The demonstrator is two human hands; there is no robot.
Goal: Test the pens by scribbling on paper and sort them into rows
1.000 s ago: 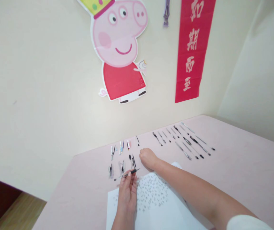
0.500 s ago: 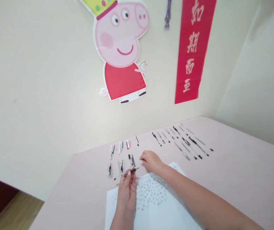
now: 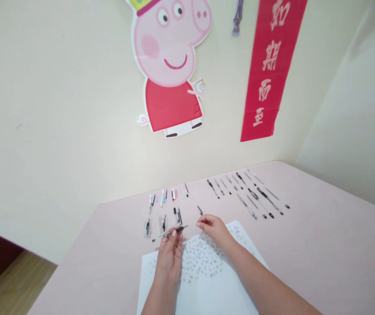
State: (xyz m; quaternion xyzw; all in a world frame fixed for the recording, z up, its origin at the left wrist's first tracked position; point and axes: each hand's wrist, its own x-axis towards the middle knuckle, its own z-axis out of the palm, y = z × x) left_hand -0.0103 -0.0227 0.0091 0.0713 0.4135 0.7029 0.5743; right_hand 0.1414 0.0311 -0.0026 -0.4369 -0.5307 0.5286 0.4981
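Note:
My left hand (image 3: 170, 256) is closed around a slim pen (image 3: 181, 229) with a black grip. The pen points right, and its thin rear part sticks out to the left of my fingers. My right hand (image 3: 214, 228) hovers just above the paper's top edge, its thumb and fingertips drawn together; nothing shows between them. A short black pen part (image 3: 200, 210) lies on the table just beyond those fingertips. Under both hands is a white sheet of paper (image 3: 220, 295) covered with small dark marks. Black pen parts (image 3: 177, 216) lie just past my left fingertips.
Rows of pens and refills (image 3: 253, 197) lie at the back right of the pink table (image 3: 102, 249). Smaller pens and clear pieces (image 3: 147, 228) are set out at the back left. A cartoon pig cutout (image 3: 172, 105) and a red banner (image 3: 266, 87) hang on the wall.
My right hand has drawn back slightly, and the short black pen part beyond it now shows. The left hand still holds the pen. The whole view has shifted a little.

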